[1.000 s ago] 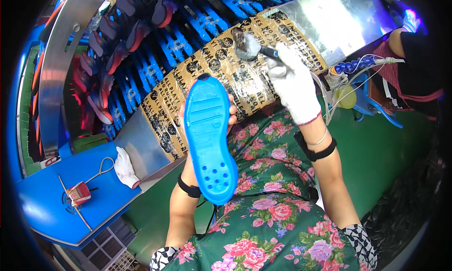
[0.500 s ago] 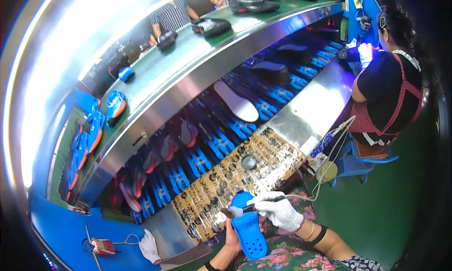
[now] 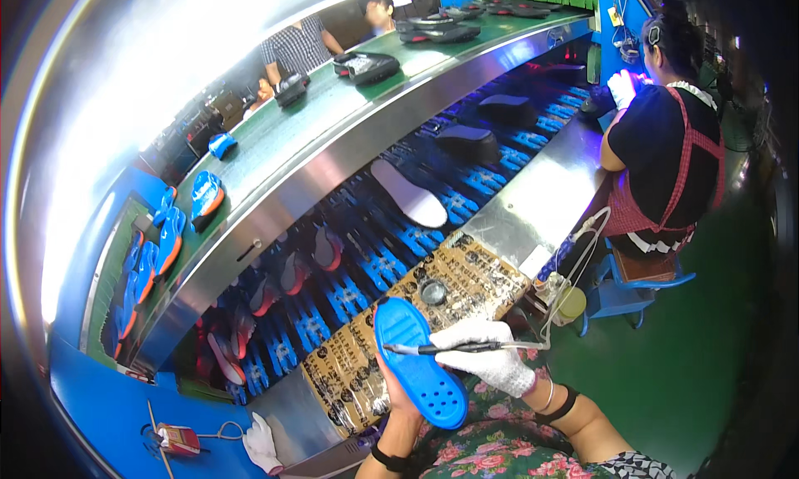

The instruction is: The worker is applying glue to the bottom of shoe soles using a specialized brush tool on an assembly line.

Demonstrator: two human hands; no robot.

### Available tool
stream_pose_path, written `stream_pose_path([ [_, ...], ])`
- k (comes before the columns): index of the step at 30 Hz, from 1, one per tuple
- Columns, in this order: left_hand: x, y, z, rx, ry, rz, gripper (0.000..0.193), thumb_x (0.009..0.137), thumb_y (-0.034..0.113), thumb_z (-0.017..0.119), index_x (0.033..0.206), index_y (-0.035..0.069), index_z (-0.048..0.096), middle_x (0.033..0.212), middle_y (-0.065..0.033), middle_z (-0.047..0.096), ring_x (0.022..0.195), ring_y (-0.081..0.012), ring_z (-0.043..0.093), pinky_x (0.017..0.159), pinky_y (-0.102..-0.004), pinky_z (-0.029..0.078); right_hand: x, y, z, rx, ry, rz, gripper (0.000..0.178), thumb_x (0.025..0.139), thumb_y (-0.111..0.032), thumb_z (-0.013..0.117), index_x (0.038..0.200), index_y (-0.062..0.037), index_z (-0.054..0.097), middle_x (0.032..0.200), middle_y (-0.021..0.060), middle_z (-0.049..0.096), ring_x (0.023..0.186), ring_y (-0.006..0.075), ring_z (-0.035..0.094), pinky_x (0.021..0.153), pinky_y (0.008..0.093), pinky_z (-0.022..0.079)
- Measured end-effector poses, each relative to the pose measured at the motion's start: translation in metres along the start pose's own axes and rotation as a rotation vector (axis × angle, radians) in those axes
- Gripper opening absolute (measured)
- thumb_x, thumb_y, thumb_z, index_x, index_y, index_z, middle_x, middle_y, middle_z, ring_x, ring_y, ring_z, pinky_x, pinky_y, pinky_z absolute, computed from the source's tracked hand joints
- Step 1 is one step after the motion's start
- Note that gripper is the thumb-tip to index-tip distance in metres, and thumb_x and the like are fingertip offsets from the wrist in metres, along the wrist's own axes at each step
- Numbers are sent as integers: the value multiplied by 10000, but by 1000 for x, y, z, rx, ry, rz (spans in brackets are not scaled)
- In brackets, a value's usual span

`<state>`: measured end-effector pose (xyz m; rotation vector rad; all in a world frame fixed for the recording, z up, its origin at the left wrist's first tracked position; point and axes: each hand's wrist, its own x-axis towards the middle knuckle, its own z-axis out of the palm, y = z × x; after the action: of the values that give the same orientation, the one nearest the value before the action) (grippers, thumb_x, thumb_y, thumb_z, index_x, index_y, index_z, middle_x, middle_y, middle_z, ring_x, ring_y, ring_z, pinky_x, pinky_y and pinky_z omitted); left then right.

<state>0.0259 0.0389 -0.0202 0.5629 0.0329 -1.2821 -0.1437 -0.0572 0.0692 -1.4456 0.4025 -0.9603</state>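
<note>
A blue shoe sole (image 3: 406, 322) with a row of small holes near its lower end is held up over my lap, tilted to the left. My bare left hand (image 3: 399, 389) grips it from beneath along its left edge; most of the fingers are hidden behind it. In my white-gloved right hand (image 3: 491, 361) is a black-handled brush (image 3: 439, 347), with a pale tube running from its back end. The bristles lie across the middle of the sole's upper face, seemingly touching it.
Cardboard under clear film (image 3: 366, 358) covers the bench, with a small round dish (image 3: 433, 292) on it. Beyond, insoles (image 3: 408, 194) lie on a slatted blue conveyor, below a green belt (image 3: 325, 96) carrying shoe parts. A co-worker (image 3: 666, 154) sits at the right.
The sole has risen and tilted further left. My right hand's brush has moved down from its upper part to its middle. Soles on the belts have shifted slightly in view.
</note>
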Motion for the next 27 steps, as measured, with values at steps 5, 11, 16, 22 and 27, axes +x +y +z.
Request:
stream_pose_path([
  [5,14,2,3,106,-82,156,834,1013,734,304,1582,126,348,1540,-118,462,1311,-322,527,1095,-476,452,14,-1,4,-103,60,-143,218,780,-2,847,987,-4,781,983,112,776,896,189,737,832,331,586],
  [11,31,9,21,64,-44,153,808,1027,715,299,1604,150,329,1580,-92,440,1407,-296,456,1204,-451,339,43,9,0,-279,57,-347,176,764,-9,831,932,-28,784,932,114,781,814,198,727,741,337,560],
  [16,18,-2,43,122,25,194,821,1029,716,300,1596,125,345,1573,-70,455,1414,-303,451,1213,-460,325,55,0,-4,-501,56,-603,200,779,-69,809,976,-77,776,964,100,769,838,269,728,751,375,568],
  [22,17,-28,30,399,-212,365,700,1073,628,237,1648,231,193,1613,-75,390,1438,-314,434,1217,-507,322,11,44,9,-860,-22,-475,347,900,-154,688,1243,-130,732,1235,102,720,1116,298,684,963,458,523],
  [27,23,-22,-8,239,-401,186,750,1053,681,228,1600,174,306,1519,-101,483,1376,-301,495,1187,-488,367,12,26,4,-387,5,-500,238,832,-120,793,1069,-102,791,1061,102,769,923,283,732,810,409,580],
])
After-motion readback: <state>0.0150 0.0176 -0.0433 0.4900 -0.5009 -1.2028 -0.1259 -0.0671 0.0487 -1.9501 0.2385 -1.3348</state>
